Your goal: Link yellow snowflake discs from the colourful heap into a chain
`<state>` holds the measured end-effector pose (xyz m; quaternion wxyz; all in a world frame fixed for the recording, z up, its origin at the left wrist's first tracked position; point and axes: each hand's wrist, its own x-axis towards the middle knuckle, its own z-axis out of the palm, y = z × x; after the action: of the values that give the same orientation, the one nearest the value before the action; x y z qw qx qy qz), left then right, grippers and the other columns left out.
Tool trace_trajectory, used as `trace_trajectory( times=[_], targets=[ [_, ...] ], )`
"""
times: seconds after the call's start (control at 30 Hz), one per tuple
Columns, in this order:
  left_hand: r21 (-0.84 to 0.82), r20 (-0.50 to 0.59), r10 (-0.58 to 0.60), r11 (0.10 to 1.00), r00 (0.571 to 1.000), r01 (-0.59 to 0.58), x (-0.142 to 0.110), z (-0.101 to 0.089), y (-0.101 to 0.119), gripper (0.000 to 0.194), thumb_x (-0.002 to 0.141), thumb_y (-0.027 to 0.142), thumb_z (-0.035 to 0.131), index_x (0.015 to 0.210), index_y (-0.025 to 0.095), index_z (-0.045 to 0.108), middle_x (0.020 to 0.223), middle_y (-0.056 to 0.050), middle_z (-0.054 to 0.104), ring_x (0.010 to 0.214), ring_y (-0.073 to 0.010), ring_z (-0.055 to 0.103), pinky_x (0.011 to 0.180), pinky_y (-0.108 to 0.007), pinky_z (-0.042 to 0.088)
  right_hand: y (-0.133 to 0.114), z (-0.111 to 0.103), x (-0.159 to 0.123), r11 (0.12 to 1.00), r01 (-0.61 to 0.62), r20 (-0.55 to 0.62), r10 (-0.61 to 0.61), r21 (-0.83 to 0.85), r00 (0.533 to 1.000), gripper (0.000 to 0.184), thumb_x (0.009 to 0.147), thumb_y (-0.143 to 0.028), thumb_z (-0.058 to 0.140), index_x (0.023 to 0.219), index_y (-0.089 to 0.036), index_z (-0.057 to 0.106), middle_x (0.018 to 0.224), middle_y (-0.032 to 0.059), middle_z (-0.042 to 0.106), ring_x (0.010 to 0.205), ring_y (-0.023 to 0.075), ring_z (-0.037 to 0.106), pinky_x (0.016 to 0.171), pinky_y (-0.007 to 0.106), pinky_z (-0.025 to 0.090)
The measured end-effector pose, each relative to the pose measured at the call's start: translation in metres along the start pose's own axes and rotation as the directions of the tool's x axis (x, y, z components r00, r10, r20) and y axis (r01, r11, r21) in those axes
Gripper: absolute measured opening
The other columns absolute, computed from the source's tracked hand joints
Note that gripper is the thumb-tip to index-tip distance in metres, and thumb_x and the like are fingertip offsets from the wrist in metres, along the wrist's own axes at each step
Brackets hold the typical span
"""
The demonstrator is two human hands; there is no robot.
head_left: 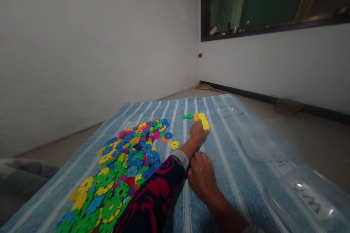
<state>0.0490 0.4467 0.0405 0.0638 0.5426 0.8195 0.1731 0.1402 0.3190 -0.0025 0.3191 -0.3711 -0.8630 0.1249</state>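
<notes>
My left hand [198, 131], reaching forward out of a dark patterned sleeve, is closed at a joined group of yellow flower-shaped plastic discs [203, 121]. Its fingertips are partly hidden behind the hand. Close beside my left wrist and its grey cuff [181, 157], my right hand [201, 173] is curled, the fingers touching near the cuff; whatever they may hold is out of sight. Two green discs [189, 116] lie just left of the yellow group. A single yellow disc [174, 145] rests between my left hand and a large multicoloured pile of discs [131, 160].
A blue-and-white striped cloth [226, 174] covers the table. Clear plastic packaging [276, 160] spreads along its right side. White walls [95, 36] meet behind the table, with a window [273, 0] at upper right. A brown cardboard piece [287, 106] lies on the floor.
</notes>
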Motion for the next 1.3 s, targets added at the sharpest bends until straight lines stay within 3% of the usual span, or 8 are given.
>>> trace_trajectory(
  times=[0.2, 0.3, 0.47, 0.63, 0.83, 1.03, 1.17, 1.3],
  targets=[
    [0.072, 0.012, 0.052, 0.996, 0.999, -0.053, -0.003, -0.017, -0.018, 0.042, 0.084, 0.039, 0.061, 0.119, 0.017, 0.056, 0.119, -0.011, 0.066, 0.111, -0.0235, 0.062, 0.085, -0.03, 0.045, -0.001, -0.001, 0.0, 1.0, 0.001, -0.007, -0.001, -0.017, 1.0, 0.01, 0.081, -0.013, 0.06, 0.086, -0.02, 0.063, 0.09, 0.0056, 0.058, 0.093, 0.0233, 0.048, 0.085, 0.037, 0.037],
    [0.141, 0.069, 0.063, 0.987, 0.996, -0.073, -0.004, -0.045, -0.047, 0.027, 0.083, 0.027, 0.057, 0.108, 0.018, 0.064, 0.111, -0.009, 0.07, 0.105, -0.0221, 0.063, 0.083, -0.029, 0.045, -0.002, -0.001, 0.0, 0.999, 0.003, 0.0, -0.003, -0.039, 1.0, 0.006, 0.082, -0.015, 0.062, 0.085, -0.02, 0.064, 0.091, 0.0061, 0.058, 0.093, 0.0237, 0.048, 0.085, 0.037, 0.037],
    [0.205, 0.24, 0.054, 0.973, 0.969, -0.105, -0.014, -0.093, -0.103, 0.011, 0.069, 0.024, 0.069, 0.077, 0.017, 0.071, 0.081, -0.005, 0.072, 0.08, -0.0202, 0.066, 0.067, -0.025, 0.043, -0.003, -0.002, 0.001, 0.999, 0.001, 0.011, -0.001, -0.045, 1.0, 0.005, 0.083, -0.017, 0.062, 0.086, -0.02, 0.064, 0.094, 0.0065, 0.058, 0.096, 0.024, 0.048, 0.087, 0.038, 0.038],
    [0.172, 0.307, 0.048, 0.979, 0.95, -0.105, -0.034, -0.099, -0.128, 0.017, 0.058, 0.026, 0.076, 0.073, 0.019, 0.072, 0.078, -0.001, 0.073, 0.074, -0.017, 0.063, 0.061, -0.022, 0.04, -0.002, -0.001, 0.0, 0.999, -0.001, 0.017, 0.002, -0.033, 1.0, 0.004, 0.084, -0.017, 0.061, 0.085, -0.02, 0.064, 0.094, 0.0062, 0.058, 0.097, 0.0243, 0.048, 0.088, 0.038, 0.039],
    [0.037, 0.291, 0.017, 0.999, 0.957, -0.03, -0.037, -0.088, -0.129, 0.009, 0.055, 0.019, 0.071, 0.06, 0.018, 0.064, 0.059, 0.004, 0.062, 0.064, -0.0143, 0.059, 0.058, -0.022, 0.038, -0.002, 0.001, 0.0, 1.0, 0.003, 0.004, -0.003, -0.029, 1.0, 0.004, 0.084, -0.017, 0.062, 0.086, -0.02, 0.063, 0.093, 0.0057, 0.058, 0.096, 0.0231, 0.048, 0.088, 0.037, 0.038],
    [-0.249, 0.351, 0.027, 0.966, 0.936, 0.065, -0.028, -0.094, -0.12, 0.016, 0.051, 0.014, 0.069, 0.051, 0.017, 0.053, 0.047, 0.006, 0.053, 0.052, -0.0101, 0.051, 0.053, -0.02, 0.04, -0.003, -0.001, 0.001, 0.999, -0.006, 0.022, 0.007, -0.032, 1.0, 0.004, 0.084, -0.018, 0.064, 0.087, -0.02, 0.063, 0.094, 0.0054, 0.058, 0.097, 0.0231, 0.047, 0.087, 0.037, 0.038],
    [-0.44, 0.319, 0.036, 0.891, 0.947, 0.115, -0.018, -0.082, -0.096, 0.012, 0.06, 0.016, 0.066, 0.055, 0.016, 0.056, 0.048, 0.005, 0.055, 0.047, -0.0074, 0.047, 0.049, -0.019, 0.038, -0.004, -0.003, 0.001, 0.999, -0.013, 0.016, 0.013, -0.034, 1.0, 0.004, 0.083, -0.017, 0.063, 0.086, -0.02, 0.063, 0.093, 0.0058, 0.058, 0.095, 0.0235, 0.047, 0.086, 0.037, 0.038],
    [-0.582, 0.249, -0.008, 0.798, 0.968, 0.156, -0.004, -0.05, -0.059, 0.008, 0.066, 0.013, 0.061, 0.061, 0.015, 0.056, 0.051, 0.003, 0.057, 0.047, -0.0074, 0.05, 0.049, -0.019, 0.04, -0.003, -0.001, 0.001, 1.0, -0.005, -0.001, 0.005, -0.027, 1.0, 0.005, 0.083, -0.016, 0.063, 0.086, -0.02, 0.064, 0.093, 0.0059, 0.058, 0.094, 0.0232, 0.048, 0.086, 0.037, 0.039]
  ],
)
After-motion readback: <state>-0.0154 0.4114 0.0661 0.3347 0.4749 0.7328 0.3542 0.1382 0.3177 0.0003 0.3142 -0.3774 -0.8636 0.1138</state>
